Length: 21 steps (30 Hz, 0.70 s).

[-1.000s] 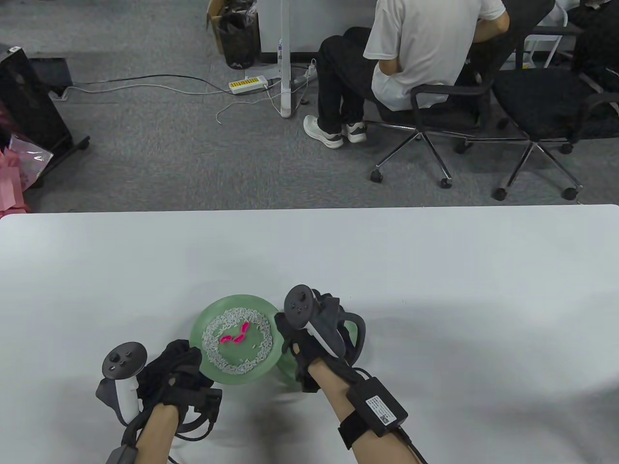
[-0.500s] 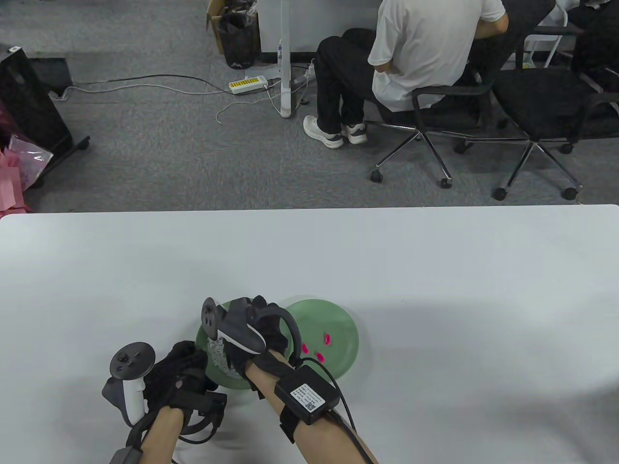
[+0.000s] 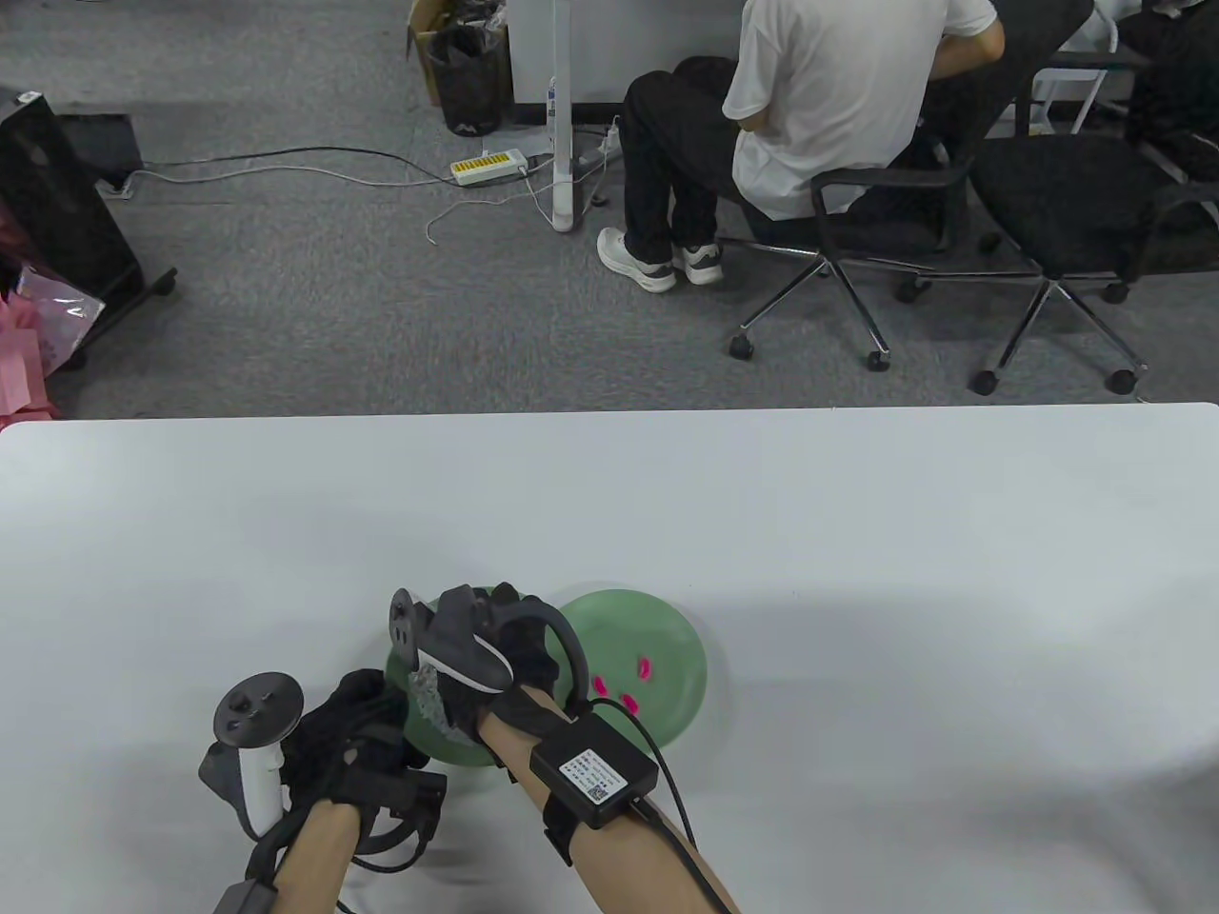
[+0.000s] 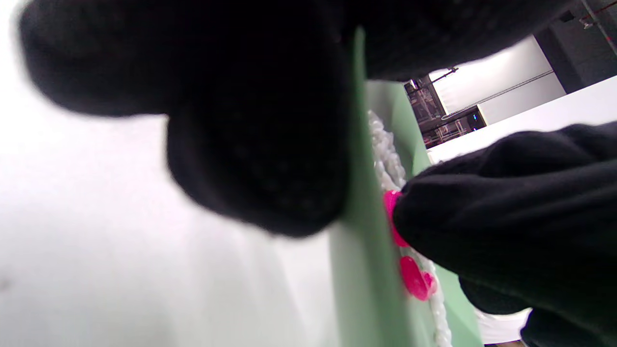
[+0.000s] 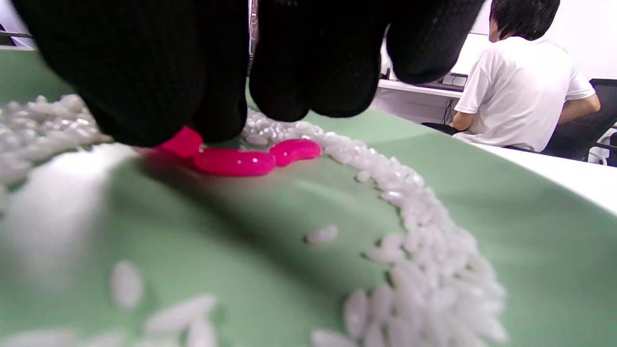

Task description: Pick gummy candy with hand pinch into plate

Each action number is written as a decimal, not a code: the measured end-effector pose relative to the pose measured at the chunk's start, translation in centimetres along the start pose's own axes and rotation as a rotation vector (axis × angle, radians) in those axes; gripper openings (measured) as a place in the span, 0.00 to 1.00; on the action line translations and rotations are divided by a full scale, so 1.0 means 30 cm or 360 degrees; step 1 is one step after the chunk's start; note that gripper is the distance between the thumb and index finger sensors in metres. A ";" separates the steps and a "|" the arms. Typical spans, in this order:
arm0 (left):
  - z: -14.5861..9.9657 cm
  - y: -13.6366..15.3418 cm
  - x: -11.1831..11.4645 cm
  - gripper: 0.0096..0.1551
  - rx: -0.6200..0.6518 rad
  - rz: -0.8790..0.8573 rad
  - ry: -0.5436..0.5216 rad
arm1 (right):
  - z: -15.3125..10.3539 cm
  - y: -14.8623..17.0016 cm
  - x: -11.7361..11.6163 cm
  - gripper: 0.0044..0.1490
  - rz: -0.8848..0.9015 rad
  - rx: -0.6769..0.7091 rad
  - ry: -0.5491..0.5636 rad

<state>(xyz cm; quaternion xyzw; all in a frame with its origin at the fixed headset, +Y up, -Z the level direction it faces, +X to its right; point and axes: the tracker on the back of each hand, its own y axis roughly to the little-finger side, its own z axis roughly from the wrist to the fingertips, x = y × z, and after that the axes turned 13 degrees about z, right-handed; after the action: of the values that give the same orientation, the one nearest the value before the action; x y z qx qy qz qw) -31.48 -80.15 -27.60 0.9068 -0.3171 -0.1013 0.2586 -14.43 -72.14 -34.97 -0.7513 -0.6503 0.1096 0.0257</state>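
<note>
The left green plate [image 3: 455, 752] holds a ring of rice [image 5: 424, 250] and pink gummy candies [image 5: 234, 161]. My right hand [image 3: 448, 685] reaches over it and hides most of it in the table view. In the right wrist view its fingertips [image 5: 193, 130] pinch the end of one pink gummy [image 5: 182, 142] that lies on the plate. The right green plate [image 3: 671, 628] holds three pink gummies [image 3: 645, 669]. My left hand [image 3: 395, 714] grips the left plate's near-left rim [image 4: 359, 159], fingers curled over the edge.
The two plates sit side by side near the front of the white table [image 3: 857, 533]. Beyond the far edge a person in a white shirt [image 3: 829, 95] sits on an office chair, with a second chair [image 3: 1076, 209] to the right.
My right hand moved from the right plate across to the rice plate, uncovering three gummies on the right plate, then settled lower onto the candies. My left hand stayed on the rim.
</note>
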 end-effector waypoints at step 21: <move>0.039 0.030 0.018 0.28 -0.0013 0.0034 0.0011 | -0.016 -0.004 -0.003 0.28 -0.0022 0.0127 -0.0031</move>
<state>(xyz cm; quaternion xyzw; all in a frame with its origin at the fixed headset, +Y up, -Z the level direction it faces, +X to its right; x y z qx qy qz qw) -31.93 -81.58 -28.11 0.9027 -0.3254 -0.0966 0.2643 -14.47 -72.15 -34.48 -0.7441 -0.6508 0.1426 0.0501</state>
